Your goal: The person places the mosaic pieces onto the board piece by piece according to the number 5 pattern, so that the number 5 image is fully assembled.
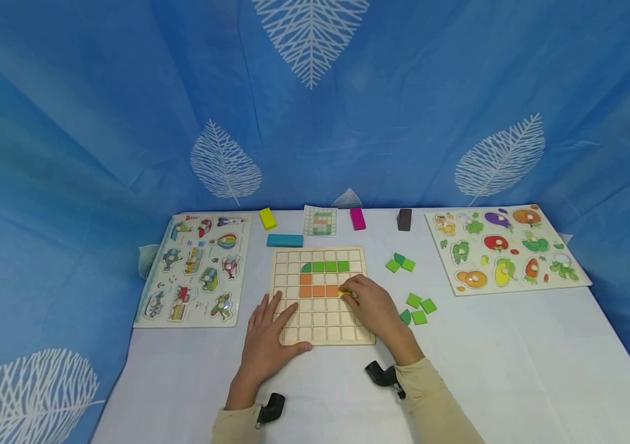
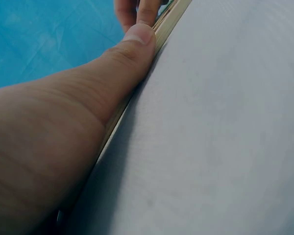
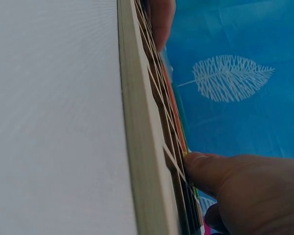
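The yellow tile lies pinched at the tips of the right fingers.

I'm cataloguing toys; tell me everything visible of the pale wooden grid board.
The square, pale wooden grid board lies flat on white cloth, raised strips forming shallow cells. Three green square tiles and a darker green rounded tile line one row; four orange square tiles make an L below. Most cells are bare. The left hand rests at its left, thumb on the near edge; the right hand pinches a yellow piece beside the orange.
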### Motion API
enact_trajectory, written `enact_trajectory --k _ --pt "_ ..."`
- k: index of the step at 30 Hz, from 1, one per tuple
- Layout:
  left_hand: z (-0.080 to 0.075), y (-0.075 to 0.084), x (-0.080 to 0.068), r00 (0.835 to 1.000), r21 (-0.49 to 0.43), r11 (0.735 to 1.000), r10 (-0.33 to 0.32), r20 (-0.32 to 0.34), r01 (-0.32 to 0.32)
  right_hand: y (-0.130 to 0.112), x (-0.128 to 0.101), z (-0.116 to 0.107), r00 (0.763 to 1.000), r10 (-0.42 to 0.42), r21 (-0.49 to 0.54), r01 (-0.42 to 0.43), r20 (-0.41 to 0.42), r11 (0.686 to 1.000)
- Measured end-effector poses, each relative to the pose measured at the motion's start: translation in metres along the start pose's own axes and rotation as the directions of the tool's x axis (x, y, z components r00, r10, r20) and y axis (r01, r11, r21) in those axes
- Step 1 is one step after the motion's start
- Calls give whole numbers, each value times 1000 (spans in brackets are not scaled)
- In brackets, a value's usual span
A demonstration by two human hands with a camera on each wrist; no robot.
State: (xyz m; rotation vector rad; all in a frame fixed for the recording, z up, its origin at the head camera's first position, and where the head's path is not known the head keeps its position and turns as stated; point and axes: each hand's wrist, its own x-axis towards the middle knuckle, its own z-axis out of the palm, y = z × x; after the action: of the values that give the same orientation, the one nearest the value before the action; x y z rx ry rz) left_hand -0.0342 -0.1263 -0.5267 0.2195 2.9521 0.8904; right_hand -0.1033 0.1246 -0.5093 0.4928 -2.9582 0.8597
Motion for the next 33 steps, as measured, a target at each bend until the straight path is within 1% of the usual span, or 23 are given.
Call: enact_trajectory --k 4,7,11,15,18,20,23,28,33 --pt "-1 1 0 1000 0 1000 -2 0 2 1 -5 -3 1000 -1 -11 1 -5 1000" --pt "-1 2 0 1000 0 1000 -2 2 2 9 -12 -9 1000 15 -7 -15 -24 1000" --pt "-1 1 0 1000 -6 1000 2 5 -2 30 -27 -23 995 71 -3 -71 -77 997" --pt "0 1 0 1000 0 1000 3 3 -3 53 -44 -41 981 143 -18 -146 -133 989" --pt "0 1 -1 1000 1 1000 4 -1 -4 68 -54 -54 971 178 -19 -183 -162 983" --pt "0 1 -1 1000 0 1000 7 -5 -7 77 -59 -60 968 191 -31 -199 -164 980" --pt "0 0 -1 1000 0 1000 10 -9 -10 85 -63 -65 970 196 -39 -203 -144 978" --pt "0 0 -1 1000 3 1000 1 -9 -1 90 -60 -63 977 191 -38 -195 -96 980" --pt "1 0 -1 1000 -2 1000 0 -6 0 89 -56 -59 973 212 -30 -215 -93 976"
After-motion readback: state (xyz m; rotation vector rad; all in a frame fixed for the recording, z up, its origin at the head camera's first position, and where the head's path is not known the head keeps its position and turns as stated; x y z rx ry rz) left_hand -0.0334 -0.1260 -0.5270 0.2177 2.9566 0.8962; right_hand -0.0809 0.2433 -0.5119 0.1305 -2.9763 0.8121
